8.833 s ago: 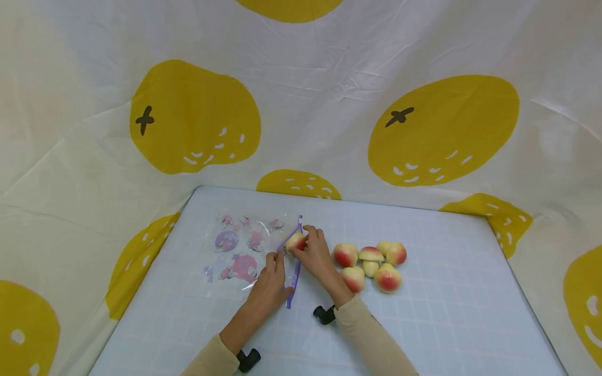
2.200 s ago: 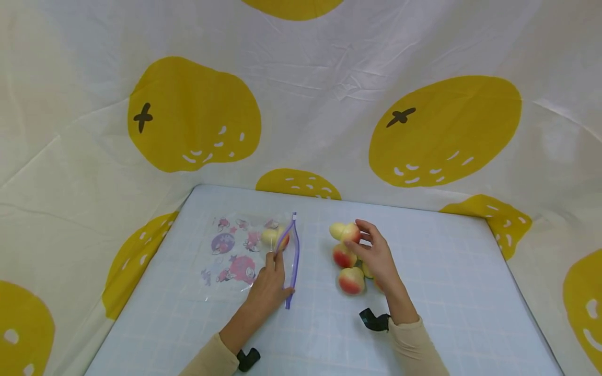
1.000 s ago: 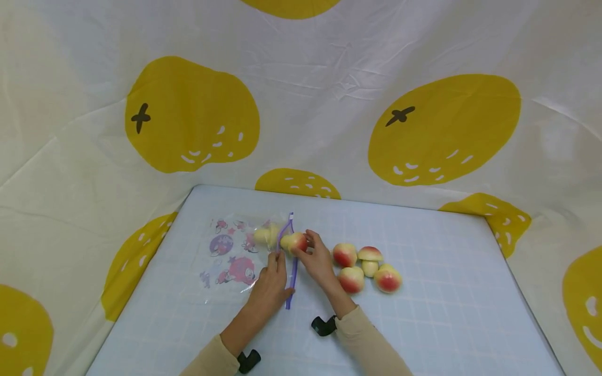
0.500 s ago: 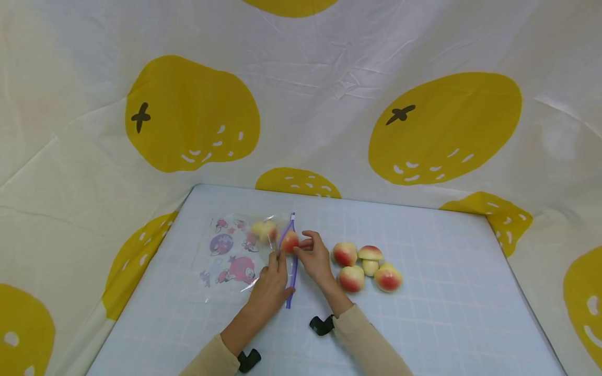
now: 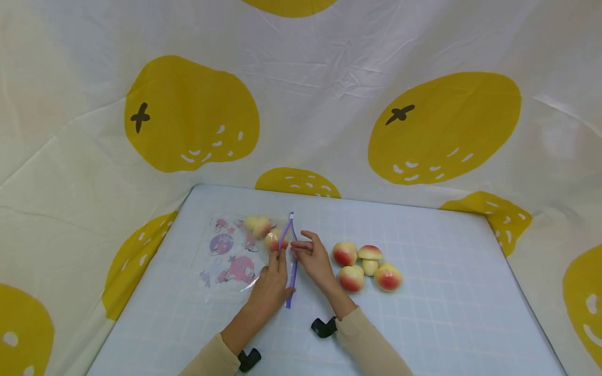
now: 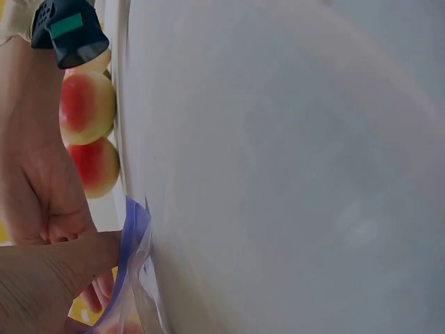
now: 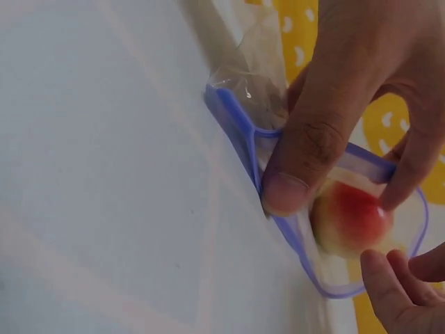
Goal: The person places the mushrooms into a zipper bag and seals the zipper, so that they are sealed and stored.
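Note:
A clear zip bag [image 5: 242, 269] with pink prints lies flat, its purple zip edge [image 5: 293, 274] facing right. My left hand [image 5: 265, 286] holds the bag's mouth apart, thumb at one lip and fingers at the other. Inside lie two red-and-yellow toy mushrooms, one deeper [image 5: 257, 226] and one just past the mouth [image 5: 274, 241]. My right hand [image 5: 314, 261] is at the opening with loose fingers and nothing in them. In the right wrist view its fingertips [image 7: 381, 282] are close beside the nearer mushroom [image 7: 351, 219].
Several more toy mushrooms sit clustered right of the bag, among them an upright one [image 5: 370, 259] and a tilted one [image 5: 388, 278]. A pale checked cloth [image 5: 447, 313] covers the table. Behind it hangs a fabric backdrop [image 5: 310, 94] with yellow fruit prints.
My right hand has brought a second toy mushroom from the cluster into the bag and let it go. The first mushroom has slid deeper left. My left hand stays at the mouth.

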The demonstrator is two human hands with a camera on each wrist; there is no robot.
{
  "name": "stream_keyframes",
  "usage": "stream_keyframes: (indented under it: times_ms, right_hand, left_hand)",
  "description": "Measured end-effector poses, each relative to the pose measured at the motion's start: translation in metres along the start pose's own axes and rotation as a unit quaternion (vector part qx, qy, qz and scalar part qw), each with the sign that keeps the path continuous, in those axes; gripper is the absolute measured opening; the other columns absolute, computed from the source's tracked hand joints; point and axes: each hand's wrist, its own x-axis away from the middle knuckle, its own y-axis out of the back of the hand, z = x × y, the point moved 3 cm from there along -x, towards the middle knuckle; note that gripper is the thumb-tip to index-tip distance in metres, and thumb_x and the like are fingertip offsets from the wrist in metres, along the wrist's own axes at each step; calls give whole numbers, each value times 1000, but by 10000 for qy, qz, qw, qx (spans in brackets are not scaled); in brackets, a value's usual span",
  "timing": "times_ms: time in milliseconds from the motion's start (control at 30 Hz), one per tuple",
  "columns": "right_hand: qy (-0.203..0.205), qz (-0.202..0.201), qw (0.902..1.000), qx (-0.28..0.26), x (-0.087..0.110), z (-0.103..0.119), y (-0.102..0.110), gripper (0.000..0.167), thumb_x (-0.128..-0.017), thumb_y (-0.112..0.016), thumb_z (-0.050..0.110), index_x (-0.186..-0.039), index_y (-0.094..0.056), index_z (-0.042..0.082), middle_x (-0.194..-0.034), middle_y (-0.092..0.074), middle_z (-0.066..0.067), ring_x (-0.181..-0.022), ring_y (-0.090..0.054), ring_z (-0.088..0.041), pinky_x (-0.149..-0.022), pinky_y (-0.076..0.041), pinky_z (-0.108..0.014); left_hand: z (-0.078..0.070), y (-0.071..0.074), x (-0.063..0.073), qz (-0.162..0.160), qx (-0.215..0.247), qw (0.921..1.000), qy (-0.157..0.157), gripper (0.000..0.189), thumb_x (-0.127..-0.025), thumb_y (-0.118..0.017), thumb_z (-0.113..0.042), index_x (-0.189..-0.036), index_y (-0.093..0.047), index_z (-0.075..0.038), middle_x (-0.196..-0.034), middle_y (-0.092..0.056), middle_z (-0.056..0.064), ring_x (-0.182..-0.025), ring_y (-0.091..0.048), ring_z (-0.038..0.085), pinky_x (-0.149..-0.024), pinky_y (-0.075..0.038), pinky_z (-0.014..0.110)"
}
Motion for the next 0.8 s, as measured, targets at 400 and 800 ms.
stream_keyframes:
  times_ms: [400, 800]
  right_hand:
    - [675, -175, 9948, 740, 20, 35, 19, 42, -93, -59, -14, -134, -48, -12, -118, -62, -34, -109, -61, -49, -86, -57, -36]
    - [589, -340, 9890, 1315, 31, 54, 40, 45, -93, -63, -8, -136, -51, -6, -121, -64, -26, -112, -63, -40, -95, -52, -43]
  left_hand:
    - [0, 0, 0, 111, 74, 9997, 195, 106, -71, -93, -25, -149, -32, 11, -142, -36, 26, -89, -64, 39, -74, -59, 43]
    - [-1, 0, 0, 109, 101, 9998, 158, 104, -71, -93, -24, -147, -33, 13, -138, -38, 27, -94, -64, 39, -78, -59, 43]
